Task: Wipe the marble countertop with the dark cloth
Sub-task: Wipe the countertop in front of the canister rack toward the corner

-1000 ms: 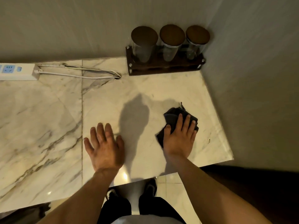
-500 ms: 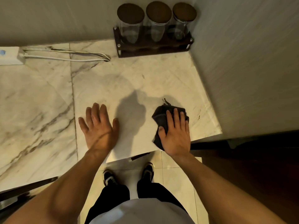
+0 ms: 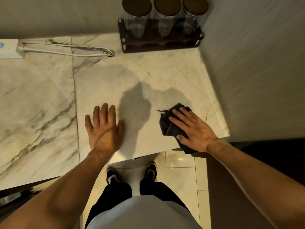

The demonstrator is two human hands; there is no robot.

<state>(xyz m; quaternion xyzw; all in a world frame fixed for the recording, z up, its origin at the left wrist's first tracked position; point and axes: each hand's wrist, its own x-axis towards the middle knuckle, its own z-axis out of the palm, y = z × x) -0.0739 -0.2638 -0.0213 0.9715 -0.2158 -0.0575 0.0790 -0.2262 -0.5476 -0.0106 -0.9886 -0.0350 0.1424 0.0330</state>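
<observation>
The white marble countertop (image 3: 115,80) with grey veins fills the upper left and middle of the head view. A crumpled dark cloth (image 3: 168,124) lies near its front right corner, one end hanging over the front edge. My right hand (image 3: 193,128) presses flat on top of the cloth, fingers pointing left and away. My left hand (image 3: 104,128) rests flat on bare marble to the left, fingers spread, holding nothing.
A dark wooden rack (image 3: 161,45) with three lidded glass jars (image 3: 166,15) stands in the back right corner. A white power strip (image 3: 9,48) and its looped cable (image 3: 74,50) lie along the back wall. A wall (image 3: 255,63) bounds the counter's right side. Tiled floor and my shoes are below.
My right hand has slid the cloth rightward along the front edge, turning so the fingers point left. My left hand stayed flat on the marble.
</observation>
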